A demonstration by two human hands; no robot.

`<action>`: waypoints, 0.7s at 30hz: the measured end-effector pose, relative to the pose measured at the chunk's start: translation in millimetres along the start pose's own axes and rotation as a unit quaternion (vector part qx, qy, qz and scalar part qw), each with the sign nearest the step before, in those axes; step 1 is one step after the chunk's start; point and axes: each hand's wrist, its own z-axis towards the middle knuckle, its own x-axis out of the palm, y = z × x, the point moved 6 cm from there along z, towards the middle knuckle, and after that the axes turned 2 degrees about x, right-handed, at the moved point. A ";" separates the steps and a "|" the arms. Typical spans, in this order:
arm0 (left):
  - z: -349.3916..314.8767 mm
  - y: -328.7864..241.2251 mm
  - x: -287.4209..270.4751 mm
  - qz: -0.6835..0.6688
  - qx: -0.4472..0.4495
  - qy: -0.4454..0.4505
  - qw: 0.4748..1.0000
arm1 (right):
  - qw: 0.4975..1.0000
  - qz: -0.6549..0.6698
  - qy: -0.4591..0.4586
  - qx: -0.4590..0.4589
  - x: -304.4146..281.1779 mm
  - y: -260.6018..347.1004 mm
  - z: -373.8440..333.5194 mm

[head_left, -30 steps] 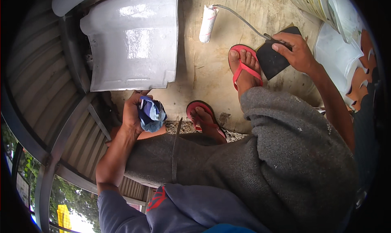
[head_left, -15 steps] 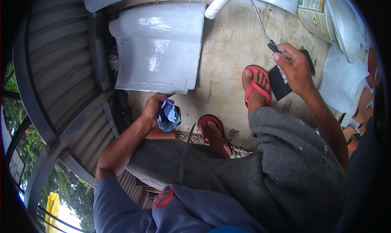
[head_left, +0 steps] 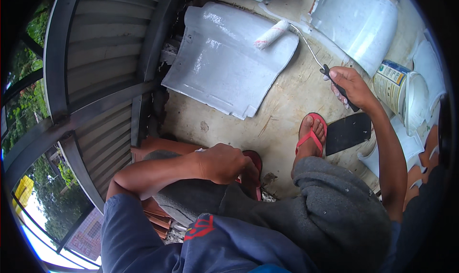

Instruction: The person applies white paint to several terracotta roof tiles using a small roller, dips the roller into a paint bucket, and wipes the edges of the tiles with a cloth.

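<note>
Over grey tile (head_left: pixel 229 67), paint roller (head_left: pixel 272 35) in right hand (head_left: pixel 353 85), left hand (head_left: pixel 222 163) curled, contents hidden.

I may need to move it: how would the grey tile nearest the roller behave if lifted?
The tile is probably stiff, since it holds a curved shape. Its shine suggests a wet surface, so it may be slippery. Its edges look thin and could chip if knocked.

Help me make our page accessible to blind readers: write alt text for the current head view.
A person's right hand holds a white paint roller over a glossy grey curved tile. The left hand is curled, with anything inside it hidden. Farther right are another grey tile and a bucket.
</note>
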 end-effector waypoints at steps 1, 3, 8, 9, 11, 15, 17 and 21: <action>-3.8 -10.5 -4.0 0.037 0.029 -0.027 0.999 | 1.000 -0.013 0.009 -0.005 -0.1 11.6 5.3; -10.9 -25.5 -12.4 0.067 0.058 -0.067 0.994 | 0.999 -0.041 0.022 -0.008 -3.2 33.4 9.1; -32.8 -32.3 -40.5 0.175 0.043 -0.060 0.982 | 0.999 0.019 0.047 -0.010 21.4 63.2 -3.7; -41.4 -33.5 -51.2 0.175 0.042 -0.069 0.981 | 0.998 0.045 0.033 0.000 31.8 64.5 -10.1; -71.5 -35.1 -100.0 0.149 -0.024 -0.278 0.949 | 0.993 0.114 0.024 0.025 54.3 67.4 -21.0; -209.4 -60.4 -193.4 0.222 -0.081 -0.744 0.625 | 0.963 0.247 0.072 0.080 92.7 74.6 -27.3; -285.0 -58.9 -230.7 0.261 -0.215 -0.809 0.481 | 0.956 0.266 0.083 0.088 93.0 74.2 -25.2; -412.6 -39.3 -310.2 0.431 -0.435 -0.705 0.357 | 0.914 0.361 0.162 0.093 130.6 98.0 -18.4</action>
